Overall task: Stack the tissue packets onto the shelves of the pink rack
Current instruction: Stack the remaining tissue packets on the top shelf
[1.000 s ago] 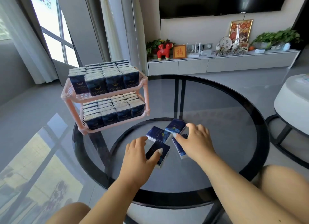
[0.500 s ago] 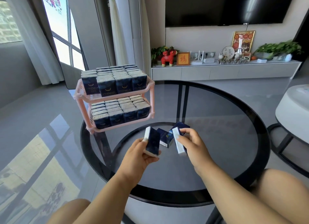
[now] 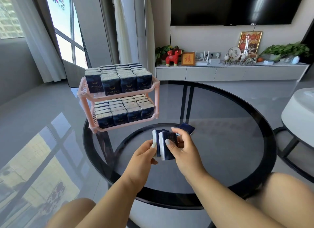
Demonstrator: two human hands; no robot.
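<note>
Both hands, left (image 3: pixel 144 153) and right (image 3: pixel 182 148), pinched upright tissue packets (image 3: pixel 167 145) together above bare glass table (image 3: pixel 220 125). Both rack (image 3: pixel 119 98) shelves were packed; packets read TWINKLE

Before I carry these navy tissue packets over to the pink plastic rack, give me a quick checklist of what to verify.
1. Left hand grips the left navy tissue packet: ok.
2. Right hand grips the right navy tissue packet: ok.
3. The two held packets are squared together: ok, upright and side by side.
4. Free space on the pink plastic rack: not ok, both shelves look full.
5. Path across the round glass table: ok.
6. All packets gathered: not ok, a loose navy packet lies behind the hands.
</note>
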